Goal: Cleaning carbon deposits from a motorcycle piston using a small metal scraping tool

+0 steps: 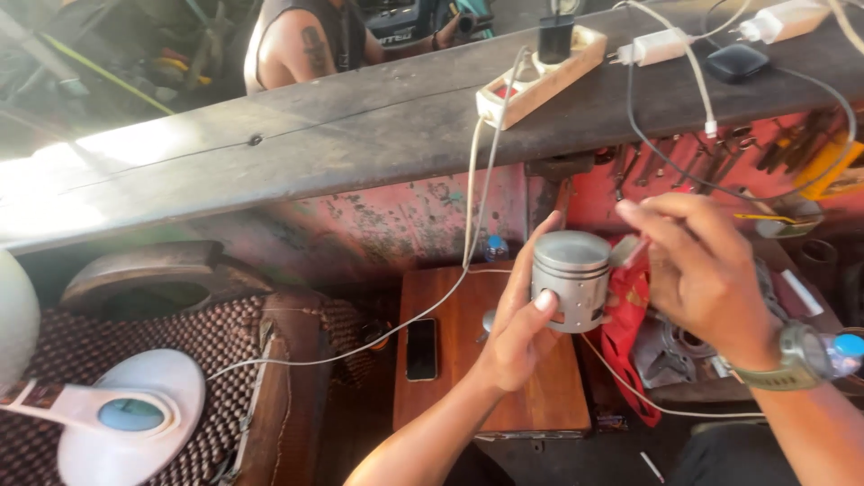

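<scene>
The left hand (517,328) clamps the metal piston (571,279) steady while the right hand (697,270), pinching a red rag (630,310), best wipes gently.

The left hand (520,326) rises from the bottom centre on a bare forearm, palm turned right, thumb and fingers curled in a firm clasp with the fingertips pointing up and the thumbnail facing the camera. The right hand (700,270) comes in from the lower right (a watch with an olive strap sits on its wrist), back of the hand toward the camera, wrist bent. Its fingers reach left toward the other hand, index and thumb pinched together at the tips.
</scene>
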